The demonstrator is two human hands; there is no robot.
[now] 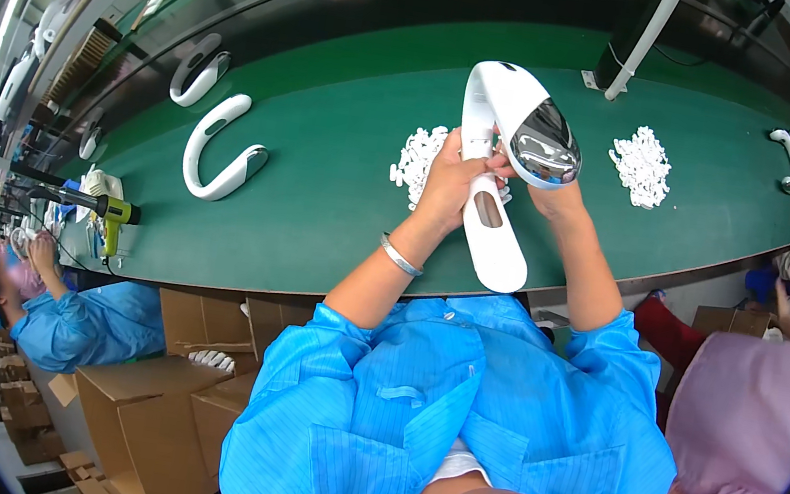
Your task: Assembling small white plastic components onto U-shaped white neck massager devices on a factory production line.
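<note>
So right now I've got the white U-shaped housing point(496, 175) held up off the green conveyor belt point(320, 206), right around the centre of the frame, a bit above middle. My left hand point(449, 186) is wrapped around the long arm of it, fingers closed snug on the plastic, thumb pressing near the oval slot. My right hand point(552, 196) is mostly tucked behind the shiny chrome end point(546, 145), so I can see it's supporting that side but can't really tell how tightly it's curled.

Looks to me like I'm in the middle of fitting or checking something at that slot, not picking up or putting down. There's a pile of small white parts point(419, 160) on the belt just behind my left hand and another pile point(642, 165) toward the upper right. My guess is the next move needs one hand freed to grab a piece, while the other keeps the housing steady.

Two more white housings point(219, 147) lie on the belt at upper left, and a yellow-green power screwdriver point(113, 210) sits at the left edge. A co-worker in blue point(71, 323) is at lower left.
</note>
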